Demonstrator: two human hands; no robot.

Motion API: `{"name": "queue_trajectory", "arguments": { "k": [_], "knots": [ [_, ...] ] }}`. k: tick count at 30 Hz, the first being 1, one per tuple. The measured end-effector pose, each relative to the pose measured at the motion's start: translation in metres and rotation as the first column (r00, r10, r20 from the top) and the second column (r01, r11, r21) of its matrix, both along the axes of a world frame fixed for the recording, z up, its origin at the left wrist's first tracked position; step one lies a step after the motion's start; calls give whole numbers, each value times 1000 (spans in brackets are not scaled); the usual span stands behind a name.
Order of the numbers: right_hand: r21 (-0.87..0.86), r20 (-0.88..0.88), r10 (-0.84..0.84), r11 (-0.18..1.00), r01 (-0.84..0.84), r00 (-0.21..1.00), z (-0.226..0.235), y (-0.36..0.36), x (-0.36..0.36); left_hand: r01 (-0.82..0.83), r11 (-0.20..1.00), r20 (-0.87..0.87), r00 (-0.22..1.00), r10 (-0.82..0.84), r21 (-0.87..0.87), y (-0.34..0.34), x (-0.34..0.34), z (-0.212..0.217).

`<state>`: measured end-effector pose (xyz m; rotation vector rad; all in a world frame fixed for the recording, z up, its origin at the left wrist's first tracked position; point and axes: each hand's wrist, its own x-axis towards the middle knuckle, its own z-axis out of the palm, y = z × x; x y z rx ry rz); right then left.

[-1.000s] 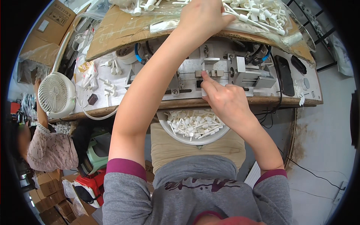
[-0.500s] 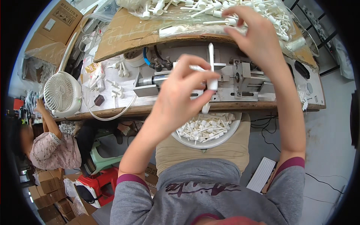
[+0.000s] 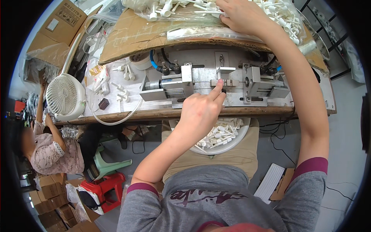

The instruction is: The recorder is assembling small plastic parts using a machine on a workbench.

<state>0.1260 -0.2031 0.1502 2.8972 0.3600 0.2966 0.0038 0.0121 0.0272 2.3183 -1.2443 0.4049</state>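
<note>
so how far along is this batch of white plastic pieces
Done: a bowl on the lap already holds many white pieces. In hand: the left hand has a fingertip at the metal fixture, while the right hand reaches into the heap of white parts in clear bags. Left: that heap looks large.

A metal jig (image 3: 216, 83) sits mid-table (image 3: 116, 114); behind it, a bag of plastic parts (image 3: 185, 11) on cardboard (image 3: 131, 34); a fan (image 3: 63, 96) stands at the left; a bowl (image 3: 232, 145) rests on the lap in front.
</note>
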Motion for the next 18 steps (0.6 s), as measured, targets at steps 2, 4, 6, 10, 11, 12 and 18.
{"name": "queue_trajectory", "arguments": {
  "k": [2, 4, 6, 10, 11, 12, 18],
  "knots": [
    [43, -19, -31, 999, 32, 999, 8, 5, -6, -32, 999, -26, 999, 33, 32, 1, -2, 0],
    [118, 109, -12, 993, -1, 994, 7, -7, -6, -35, 999, -36, 999, 36, 32, -1, -3, 0],
    [206, 375, 50, 969, -136, 926, -2, -27, -1, -27, 1000, -40, 999, 27, 11, -2, -3, -3],
    [802, 205, -231, 596, -28, 951, 17, -27, -20, -12, 1000, -70, 998, 11, -26, 2, 1, -3],
    [898, 189, -243, 435, -68, 951, 17, -26, -27, 2, 999, -97, 995, -7, -53, 4, 1, 0],
    [959, 174, -263, 265, -102, 949, 20, -27, -40, 29, 996, -122, 992, -39, -87, 2, 2, 5],
    [883, 434, -131, 259, -392, 891, -38, 28, -123, -187, 713, -557, 763, -327, -675, -9, -2, 43]
  ]
}}
